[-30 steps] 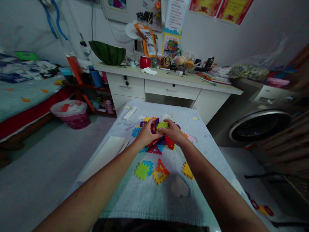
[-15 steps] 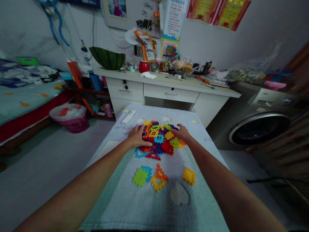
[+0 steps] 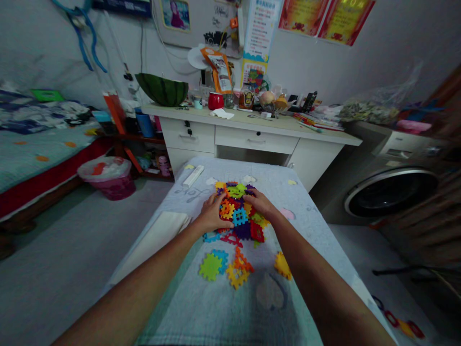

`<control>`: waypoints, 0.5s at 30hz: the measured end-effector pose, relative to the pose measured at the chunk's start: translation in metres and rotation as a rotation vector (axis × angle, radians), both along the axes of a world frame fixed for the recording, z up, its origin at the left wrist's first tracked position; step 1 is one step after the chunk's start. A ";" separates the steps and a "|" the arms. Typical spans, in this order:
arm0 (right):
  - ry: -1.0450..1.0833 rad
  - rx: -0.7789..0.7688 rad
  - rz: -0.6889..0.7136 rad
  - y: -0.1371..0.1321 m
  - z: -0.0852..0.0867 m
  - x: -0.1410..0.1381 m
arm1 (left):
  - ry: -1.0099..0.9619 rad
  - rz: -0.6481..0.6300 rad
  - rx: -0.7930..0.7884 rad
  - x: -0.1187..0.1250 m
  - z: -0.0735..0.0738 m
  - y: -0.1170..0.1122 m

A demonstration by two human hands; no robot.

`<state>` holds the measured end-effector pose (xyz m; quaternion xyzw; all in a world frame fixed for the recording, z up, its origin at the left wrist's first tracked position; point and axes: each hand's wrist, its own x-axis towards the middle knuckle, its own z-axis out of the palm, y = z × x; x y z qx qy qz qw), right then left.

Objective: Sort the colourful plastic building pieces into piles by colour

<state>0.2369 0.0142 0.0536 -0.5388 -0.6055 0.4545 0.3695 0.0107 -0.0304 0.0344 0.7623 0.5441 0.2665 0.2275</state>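
Observation:
A heap of bright plastic interlocking tiles [image 3: 238, 211] lies in the middle of a table covered with a pale blue towel [image 3: 201, 307]. My left hand [image 3: 211, 215] presses against the heap's left side, fingers curled onto the tiles. Against the right side rests my right hand [image 3: 261, 203], its fingers bent over the top pieces. Nearer to me lie loose tiles: a green and blue pair [image 3: 212, 264], an orange and yellow cluster [image 3: 238, 270], and a yellow one [image 3: 282, 265] beside my right forearm.
A white remote [image 3: 193, 176] lies at the table's far left. A folded white cloth [image 3: 158, 236] hangs at the left edge. Beyond stand a cluttered white desk [image 3: 252, 134] with half a watermelon [image 3: 162, 89], a washing machine [image 3: 392, 192] on the right, a bed and a pink bin [image 3: 108, 177] on the left.
Both hands have drawn closer together, squeezing the spread pile into a tighter heap. The view has shifted slightly.

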 end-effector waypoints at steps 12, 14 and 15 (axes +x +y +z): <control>0.189 0.035 -0.067 -0.021 0.034 -0.024 | -0.589 0.108 -0.088 0.024 0.018 -0.001; 0.150 0.098 -0.129 -0.020 0.034 -0.019 | -0.644 0.170 -0.136 0.029 0.026 0.003; 0.132 0.123 -0.147 -0.020 0.034 -0.015 | -0.663 0.169 -0.158 0.031 0.029 0.006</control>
